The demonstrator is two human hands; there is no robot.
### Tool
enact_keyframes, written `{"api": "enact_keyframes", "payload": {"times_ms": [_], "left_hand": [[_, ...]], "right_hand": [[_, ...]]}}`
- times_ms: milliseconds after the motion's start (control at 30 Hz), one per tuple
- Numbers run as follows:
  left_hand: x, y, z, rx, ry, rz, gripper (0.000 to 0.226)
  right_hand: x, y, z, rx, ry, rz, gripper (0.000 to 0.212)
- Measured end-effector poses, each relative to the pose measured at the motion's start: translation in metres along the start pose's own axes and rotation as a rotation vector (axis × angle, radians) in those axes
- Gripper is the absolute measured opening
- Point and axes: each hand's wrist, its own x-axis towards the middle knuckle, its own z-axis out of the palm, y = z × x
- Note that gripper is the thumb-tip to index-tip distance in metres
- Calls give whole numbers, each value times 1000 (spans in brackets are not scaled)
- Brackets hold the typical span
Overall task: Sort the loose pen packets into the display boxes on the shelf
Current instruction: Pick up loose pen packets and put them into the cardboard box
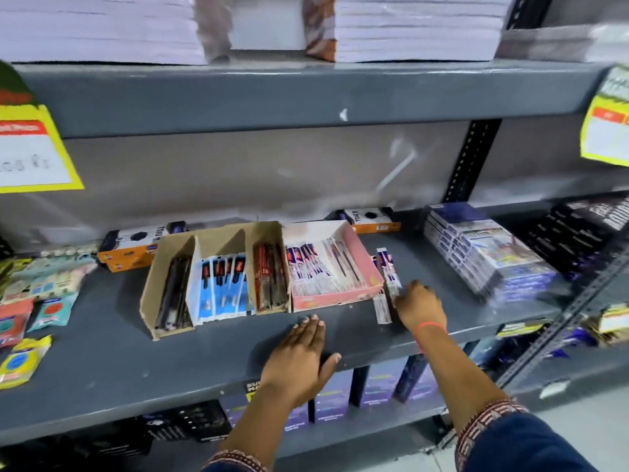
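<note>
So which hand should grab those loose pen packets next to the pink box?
The right hand. It already touches the loose pen packets beside the pink box; the left hand lies flat on the shelf, farther away.

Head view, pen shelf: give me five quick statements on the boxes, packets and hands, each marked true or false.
1. The right hand is on the loose pen packets lying right of the pink box. True.
2. The left hand holds a packet. False: it lies flat and empty on the shelf.
3. The cardboard box has three compartments. True.
4. The cardboard box's middle compartment is empty. False: it holds blue-and-white packets.
5. The pink box sits left of the cardboard box. False: it sits on its right, against it.
</note>
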Motion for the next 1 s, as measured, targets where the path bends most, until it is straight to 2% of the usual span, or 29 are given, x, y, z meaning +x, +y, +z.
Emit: {"api": "enact_keyframes", "payload": {"times_ms": [133,233,300,433,500,767,867,1000], "left_hand": [[10,3,0,-7,9,21,69],[8,2,3,-15,16,19,117],[9,1,6,-5,40,-6,127],[10,1,10,-2,84,-22,122],[10,2,11,-1,55,-48,125],[10,4,6,-5,25,-67,127],[11,4,7,0,30,-63,125],[11,2,8,-14,9,-48,118]], "right_hand": [[20,0,-2,41,-98,2,27],[34,2,-1,18,-173,2,29],[38,3,-4,19,-212,-1,30],[38,3,-7,79,-234,-30,9],[41,4,-7,95,-205,-38,21],[39,2,-6,-76,-166,-137,34],[41,1,-13,-73,-133,-112,32],[49,1,-24,-36,-185,-51,33]]}}
